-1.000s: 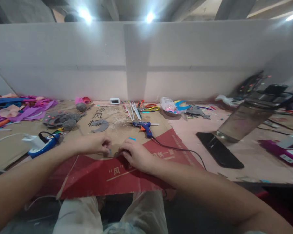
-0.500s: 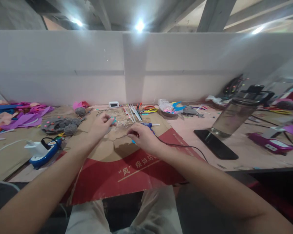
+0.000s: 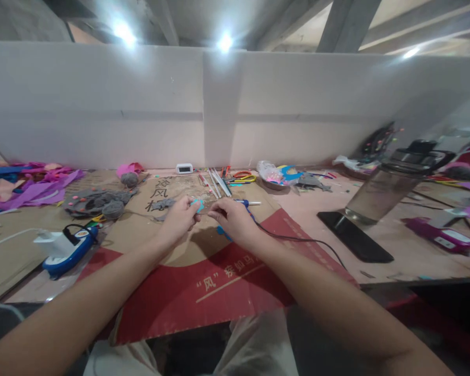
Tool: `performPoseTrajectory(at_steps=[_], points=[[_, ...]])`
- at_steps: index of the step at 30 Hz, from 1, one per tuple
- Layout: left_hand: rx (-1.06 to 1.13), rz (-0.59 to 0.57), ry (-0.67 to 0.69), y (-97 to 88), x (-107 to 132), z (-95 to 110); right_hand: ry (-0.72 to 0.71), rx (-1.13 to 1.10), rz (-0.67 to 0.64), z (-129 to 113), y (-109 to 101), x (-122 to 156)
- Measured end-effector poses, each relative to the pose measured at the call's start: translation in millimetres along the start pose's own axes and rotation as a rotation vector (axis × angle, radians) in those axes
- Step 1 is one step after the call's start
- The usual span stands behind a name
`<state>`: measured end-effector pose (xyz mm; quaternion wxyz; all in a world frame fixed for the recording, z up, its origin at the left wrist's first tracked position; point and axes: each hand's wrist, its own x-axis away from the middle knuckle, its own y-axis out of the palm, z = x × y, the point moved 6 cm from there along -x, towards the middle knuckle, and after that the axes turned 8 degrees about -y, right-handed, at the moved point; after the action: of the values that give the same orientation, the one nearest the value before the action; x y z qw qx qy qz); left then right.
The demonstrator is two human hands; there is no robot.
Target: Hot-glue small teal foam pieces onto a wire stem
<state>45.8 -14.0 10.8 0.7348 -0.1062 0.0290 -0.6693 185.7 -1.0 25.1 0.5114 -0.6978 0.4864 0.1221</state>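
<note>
My left hand (image 3: 182, 216) pinches a small light-blue piece (image 3: 198, 204), perhaps felt, between thumb and fingertips. Close on its right, my right hand (image 3: 233, 219) has thumb and fingers pressed together. Whatever they may hold is too small to make out. Under the right hand, another blue piece (image 3: 223, 233) lies on the cardboard sheet (image 3: 196, 256). Just behind that hand rests a blue glue gun (image 3: 243, 202), its dark cable trailing right. Grey scraps (image 3: 163, 204) lie behind my left hand.
At left are coloured felt sheets (image 3: 43, 190), a grey felt piece with pins (image 3: 96, 201) and a blue power strip (image 3: 70, 256). Pens (image 3: 219, 180), yellow-handled scissors (image 3: 245, 177) and a bowl (image 3: 274, 183) stand behind. A phone (image 3: 354, 237) and a water bottle (image 3: 387, 188) are at right.
My left hand has moved right with the light-blue piece, bringing it near my right fingertips. Grey scraps and black writing on the cardboard are now uncovered. The view has shifted slightly.
</note>
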Motion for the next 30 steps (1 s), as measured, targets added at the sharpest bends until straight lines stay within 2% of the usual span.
performPoseTrajectory(at_steps=[3, 5, 8, 12, 15, 17, 20, 21, 22, 24, 26, 27, 30], points=[[0.018, -0.037, 0.002, -0.9, -10, -5, 0.083, 0.017, -0.012, 7, -1, 2], [0.049, -0.056, -0.008, -2.1, -16, -7, 0.106, 0.020, -0.072, 8, 4, 4], [0.101, -0.103, -0.018, -4.0, -26, -10, 0.111, -0.008, -0.182, 7, 17, 8], [0.156, -0.170, -0.032, -5.5, -35, -19, 0.070, -0.107, -0.236, 4, 27, 11], [0.143, -0.193, -0.070, -4.3, -34, -30, -0.001, -0.182, -0.253, 1, 19, 7], [0.154, -0.185, -0.096, -3.9, -31, -36, 0.020, -0.172, -0.185, 6, 0, 2], [0.207, -0.182, -0.133, -3.4, -27, -41, 0.200, 0.036, 0.027, 29, -44, -1], [0.217, -0.182, -0.141, -3.6, -26, -43, 0.278, 0.159, 0.048, 39, -55, 0], [0.226, -0.178, -0.144, -4.1, -26, -44, 0.366, 0.290, 0.005, 49, -61, 4], [0.247, -0.162, -0.140, -6.0, -27, -44, 0.554, 0.471, -0.213, 73, -59, 15], [0.275, -0.143, -0.127, -7.7, -27, -42, 0.624, 0.539, -0.385, 88, -46, 26], [0.289, -0.137, -0.121, -7.9, -27, -41, 0.628, 0.543, -0.410, 92, -38, 29], [0.326, -0.112, -0.105, -8.5, -26, -37, 0.684, 0.466, -0.374, 97, -24, 35]])
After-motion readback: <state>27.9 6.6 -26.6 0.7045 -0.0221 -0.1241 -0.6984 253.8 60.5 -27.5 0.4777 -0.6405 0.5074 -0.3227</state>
